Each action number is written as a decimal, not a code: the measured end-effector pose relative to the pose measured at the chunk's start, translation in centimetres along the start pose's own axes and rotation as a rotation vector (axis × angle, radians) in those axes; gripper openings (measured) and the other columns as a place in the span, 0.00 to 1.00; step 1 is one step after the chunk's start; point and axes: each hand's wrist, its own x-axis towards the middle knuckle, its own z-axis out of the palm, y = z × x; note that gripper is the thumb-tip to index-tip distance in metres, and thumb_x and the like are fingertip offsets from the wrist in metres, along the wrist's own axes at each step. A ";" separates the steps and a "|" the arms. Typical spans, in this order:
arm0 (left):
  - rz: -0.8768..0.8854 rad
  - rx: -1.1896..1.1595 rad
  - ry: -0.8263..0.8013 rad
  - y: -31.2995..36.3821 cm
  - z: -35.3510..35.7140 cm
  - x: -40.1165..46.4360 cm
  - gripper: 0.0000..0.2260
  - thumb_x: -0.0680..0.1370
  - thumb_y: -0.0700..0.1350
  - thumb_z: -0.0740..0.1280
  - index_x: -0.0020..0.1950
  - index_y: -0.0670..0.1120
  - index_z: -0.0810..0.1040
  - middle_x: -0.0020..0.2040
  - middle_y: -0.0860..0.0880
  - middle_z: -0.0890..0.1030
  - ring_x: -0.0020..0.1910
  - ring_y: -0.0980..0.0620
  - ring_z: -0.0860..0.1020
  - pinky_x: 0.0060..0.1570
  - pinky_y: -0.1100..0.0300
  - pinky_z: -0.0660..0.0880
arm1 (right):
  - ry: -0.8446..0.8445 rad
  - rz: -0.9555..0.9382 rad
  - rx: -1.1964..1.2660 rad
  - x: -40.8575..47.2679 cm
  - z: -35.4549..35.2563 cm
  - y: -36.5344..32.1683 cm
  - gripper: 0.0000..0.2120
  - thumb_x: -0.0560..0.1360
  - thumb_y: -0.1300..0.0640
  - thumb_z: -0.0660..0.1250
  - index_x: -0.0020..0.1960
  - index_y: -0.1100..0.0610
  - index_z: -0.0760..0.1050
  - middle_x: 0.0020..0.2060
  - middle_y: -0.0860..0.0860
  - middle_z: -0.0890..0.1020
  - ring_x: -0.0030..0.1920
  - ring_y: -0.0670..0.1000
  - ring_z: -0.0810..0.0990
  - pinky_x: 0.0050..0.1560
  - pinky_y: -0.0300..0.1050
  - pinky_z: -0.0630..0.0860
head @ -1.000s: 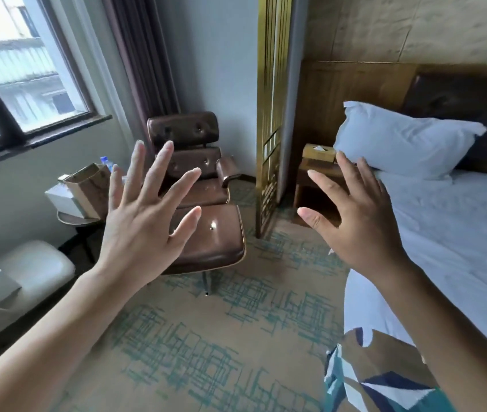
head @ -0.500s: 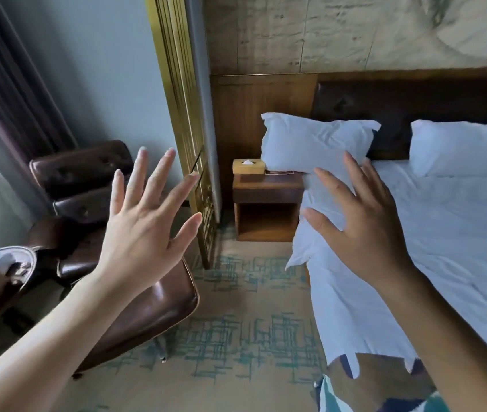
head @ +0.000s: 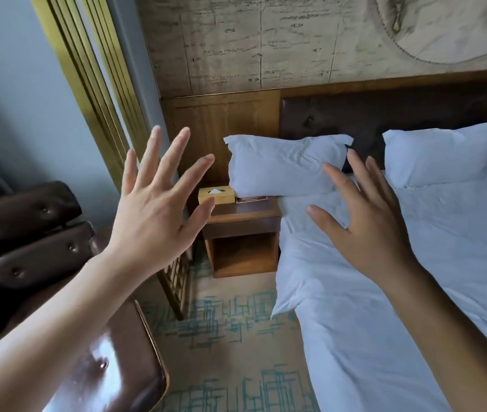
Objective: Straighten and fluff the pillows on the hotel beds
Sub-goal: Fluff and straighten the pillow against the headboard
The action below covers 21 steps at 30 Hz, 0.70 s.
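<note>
Two white pillows lean on the dark headboard of a bed with a white duvet (head: 432, 263). The left pillow (head: 278, 165) hangs past the bed's left edge, over the nightstand. The right pillow (head: 441, 156) sits farther right. My left hand (head: 153, 209) is raised in the air with fingers spread, left of the bed, holding nothing. My right hand (head: 367, 224) hovers over the duvet just short of the left pillow, fingers apart and empty.
A wooden nightstand (head: 242, 230) with a yellow tissue box (head: 216, 195) stands between the bed and a gold-framed partition (head: 99, 93). A brown leather lounge chair (head: 25, 233) and its footstool (head: 111, 367) fill the lower left. Patterned carpet (head: 230, 337) runs alongside the bed.
The view has swung right from the window and chair toward the bed head; both pillows now show and appear closer. Both hands stay raised and spread.
</note>
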 end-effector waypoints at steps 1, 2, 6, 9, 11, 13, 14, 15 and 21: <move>0.014 0.006 0.016 -0.3 1.0 1.7 0.28 0.84 0.63 0.53 0.82 0.55 0.63 0.86 0.48 0.50 0.85 0.40 0.44 0.80 0.31 0.49 | -0.008 0.014 0.000 1.3 0.6 0.6 0.34 0.78 0.34 0.59 0.80 0.48 0.63 0.83 0.51 0.56 0.83 0.57 0.50 0.79 0.63 0.58; 0.017 0.009 0.028 -0.6 2.1 3.3 0.28 0.84 0.63 0.54 0.82 0.55 0.63 0.86 0.48 0.51 0.85 0.40 0.44 0.80 0.32 0.49 | -0.007 0.022 -0.004 2.6 1.1 1.2 0.34 0.79 0.33 0.58 0.80 0.48 0.63 0.83 0.50 0.55 0.83 0.57 0.50 0.79 0.63 0.58; -0.022 -0.021 -0.004 -2.4 7.0 9.1 0.29 0.83 0.63 0.54 0.82 0.54 0.63 0.86 0.48 0.51 0.85 0.41 0.43 0.80 0.33 0.49 | 0.015 0.023 -0.037 7.0 3.8 3.5 0.32 0.79 0.33 0.57 0.79 0.46 0.64 0.83 0.48 0.57 0.83 0.55 0.51 0.78 0.63 0.60; 0.005 -0.053 -0.014 -4.7 11.7 12.4 0.29 0.83 0.63 0.54 0.82 0.54 0.63 0.86 0.48 0.51 0.85 0.42 0.43 0.81 0.34 0.48 | 0.011 0.050 -0.053 9.9 6.7 5.1 0.31 0.80 0.34 0.59 0.79 0.46 0.65 0.83 0.48 0.57 0.83 0.56 0.51 0.78 0.63 0.60; 0.033 -0.080 0.001 -6.4 15.0 14.6 0.29 0.83 0.63 0.54 0.82 0.53 0.64 0.86 0.48 0.51 0.85 0.41 0.43 0.81 0.35 0.48 | 0.011 0.076 -0.073 12.2 8.9 6.3 0.31 0.80 0.35 0.59 0.79 0.47 0.65 0.83 0.48 0.57 0.83 0.56 0.51 0.78 0.62 0.60; 0.047 -0.106 0.015 -8.4 18.4 17.1 0.28 0.83 0.63 0.55 0.81 0.53 0.64 0.86 0.48 0.52 0.85 0.41 0.44 0.80 0.34 0.48 | 0.015 0.092 -0.096 14.9 11.5 7.3 0.30 0.80 0.35 0.59 0.79 0.46 0.65 0.83 0.48 0.57 0.83 0.56 0.51 0.78 0.61 0.60; 0.053 -0.121 0.020 -9.5 20.1 18.4 0.28 0.83 0.62 0.56 0.81 0.52 0.65 0.86 0.47 0.52 0.85 0.41 0.44 0.80 0.34 0.49 | 0.018 0.098 -0.110 16.4 12.9 7.6 0.30 0.80 0.35 0.60 0.79 0.46 0.65 0.82 0.48 0.57 0.83 0.56 0.51 0.78 0.61 0.60; 0.063 -0.136 0.026 -10.6 21.6 19.7 0.28 0.83 0.62 0.56 0.81 0.52 0.65 0.86 0.47 0.53 0.85 0.40 0.45 0.80 0.33 0.49 | 0.018 0.104 -0.128 17.9 14.3 7.8 0.30 0.80 0.35 0.60 0.79 0.46 0.66 0.82 0.48 0.58 0.83 0.56 0.51 0.78 0.61 0.60; 0.173 -0.192 0.092 -17.1 29.0 28.6 0.27 0.83 0.61 0.57 0.81 0.52 0.65 0.86 0.47 0.54 0.85 0.40 0.46 0.79 0.31 0.51 | 0.049 0.161 -0.198 27.6 20.5 8.8 0.32 0.80 0.34 0.60 0.79 0.47 0.64 0.83 0.49 0.56 0.83 0.55 0.51 0.78 0.60 0.59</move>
